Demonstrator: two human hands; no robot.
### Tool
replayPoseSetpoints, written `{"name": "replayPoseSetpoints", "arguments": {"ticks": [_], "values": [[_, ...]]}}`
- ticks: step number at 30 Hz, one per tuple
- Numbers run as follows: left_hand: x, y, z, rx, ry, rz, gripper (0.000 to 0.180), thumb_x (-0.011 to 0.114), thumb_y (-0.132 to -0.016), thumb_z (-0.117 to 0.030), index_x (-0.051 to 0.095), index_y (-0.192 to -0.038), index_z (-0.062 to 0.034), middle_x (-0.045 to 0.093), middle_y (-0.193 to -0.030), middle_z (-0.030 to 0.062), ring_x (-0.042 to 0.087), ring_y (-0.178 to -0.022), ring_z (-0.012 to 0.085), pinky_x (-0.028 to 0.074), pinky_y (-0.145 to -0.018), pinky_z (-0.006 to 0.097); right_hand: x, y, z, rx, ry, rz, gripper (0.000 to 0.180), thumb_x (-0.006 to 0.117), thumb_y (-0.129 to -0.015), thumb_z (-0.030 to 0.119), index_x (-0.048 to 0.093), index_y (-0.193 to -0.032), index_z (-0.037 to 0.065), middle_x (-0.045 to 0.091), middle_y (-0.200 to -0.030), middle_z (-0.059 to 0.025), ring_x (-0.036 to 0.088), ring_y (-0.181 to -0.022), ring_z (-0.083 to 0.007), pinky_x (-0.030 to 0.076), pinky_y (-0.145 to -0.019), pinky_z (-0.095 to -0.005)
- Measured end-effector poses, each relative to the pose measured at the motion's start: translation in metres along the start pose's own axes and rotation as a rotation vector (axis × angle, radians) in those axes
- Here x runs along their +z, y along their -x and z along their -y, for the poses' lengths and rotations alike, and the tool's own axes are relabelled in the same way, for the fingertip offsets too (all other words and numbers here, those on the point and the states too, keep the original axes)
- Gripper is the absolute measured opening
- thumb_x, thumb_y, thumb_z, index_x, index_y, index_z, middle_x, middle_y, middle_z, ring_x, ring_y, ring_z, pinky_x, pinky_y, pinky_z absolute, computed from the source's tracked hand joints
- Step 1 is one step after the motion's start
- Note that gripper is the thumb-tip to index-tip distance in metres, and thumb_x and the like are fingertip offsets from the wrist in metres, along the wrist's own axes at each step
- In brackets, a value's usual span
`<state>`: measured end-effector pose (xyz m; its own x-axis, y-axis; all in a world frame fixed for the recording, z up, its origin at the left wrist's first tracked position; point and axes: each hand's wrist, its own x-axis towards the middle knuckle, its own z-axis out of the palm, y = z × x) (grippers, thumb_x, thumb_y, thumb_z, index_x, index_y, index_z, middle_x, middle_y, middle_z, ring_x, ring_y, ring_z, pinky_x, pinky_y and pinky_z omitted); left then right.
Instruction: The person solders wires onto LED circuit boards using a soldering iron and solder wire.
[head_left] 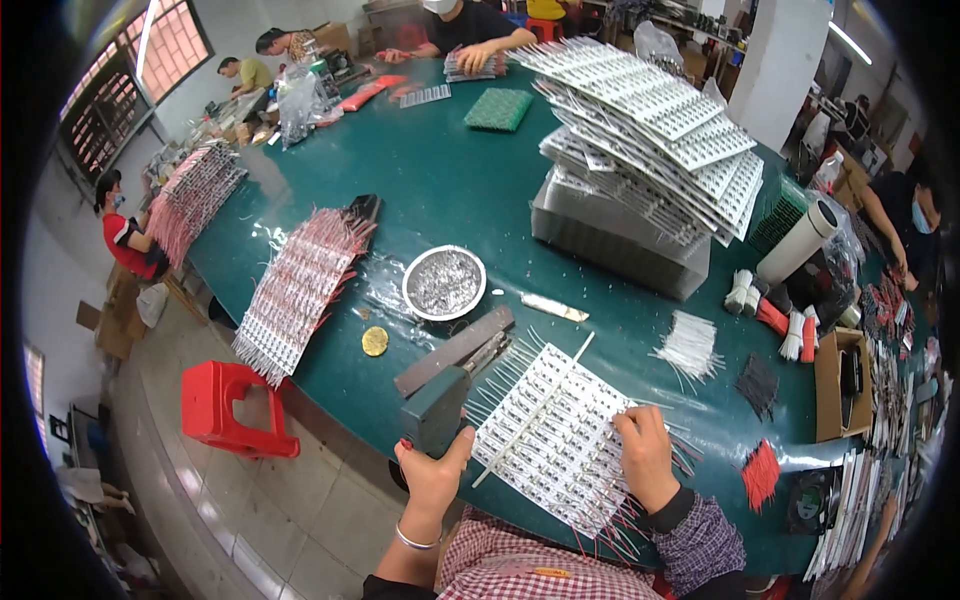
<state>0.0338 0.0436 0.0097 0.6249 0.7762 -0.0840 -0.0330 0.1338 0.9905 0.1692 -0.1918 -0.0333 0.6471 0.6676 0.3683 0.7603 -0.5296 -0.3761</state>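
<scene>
A white circuit board panel (560,430) with rows of small parts lies in front of me, wires sticking out along its sides. A pale thin strip (540,400) crosses it diagonally. My left hand (432,480) is closed round the lower end of a dark grey-green block (436,410) at the panel's left edge; a bit of red shows at a fingertip. On the panel's right edge rests my right hand (648,455), fingers bent and pressed together; what they pinch, perhaps a wire, is too small to make out.
Beyond the panel are a metal bar (455,350), a bowl of silvery scraps (444,283) and a yellow round tin (374,341). Stacked panels (660,130) tower at the back right. White wires (690,345), black wires (758,385) and red wires (760,475) lie rightward. Co-workers sit around.
</scene>
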Motion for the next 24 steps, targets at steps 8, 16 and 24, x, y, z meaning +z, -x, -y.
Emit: {"name": "replayPoseSetpoints", "arguments": {"ticks": [8,16,24], "values": [[0.000,0.001,0.008,-0.048,-0.001,0.096,0.031,0.069,-0.078,0.011,0.061,-0.108,0.0066,0.066,-0.093,0.0108,0.056,-0.057,0.0114,0.043,-0.046,0.025,0.002,-0.005,-0.005,0.001,0.017,-0.009,0.028,0.062,-0.073,-0.004,0.061,-0.100,0.000,0.056,-0.095,-0.0138,0.056,-0.090,-0.0312,0.049,-0.074,-0.0390],[-0.005,0.011,0.008,0.073,-0.016,0.013,0.027,0.076,-0.082,-0.001,0.066,-0.106,0.0057,0.068,-0.092,0.0058,0.064,-0.078,0.0139,0.052,-0.071,0.028,-0.002,-0.007,0.001,0.009,0.011,-0.044,0.029,0.060,-0.071,-0.008,0.064,-0.099,-0.001,0.058,-0.094,-0.0148,0.058,-0.089,-0.0327,0.051,-0.072,-0.0399],[-0.026,-0.078,-0.039,0.626,-0.527,-0.175,0.019,0.072,-0.084,-0.005,0.063,-0.097,0.0046,0.068,-0.090,0.0114,0.065,-0.083,0.0184,0.051,-0.076,0.033,-0.004,-0.004,0.001,-0.005,0.009,-0.043,0.030,0.059,-0.072,-0.008,0.065,-0.101,-0.001,0.058,-0.094,-0.0157,0.058,-0.089,-0.0329,0.051,-0.073,-0.0400]]}}
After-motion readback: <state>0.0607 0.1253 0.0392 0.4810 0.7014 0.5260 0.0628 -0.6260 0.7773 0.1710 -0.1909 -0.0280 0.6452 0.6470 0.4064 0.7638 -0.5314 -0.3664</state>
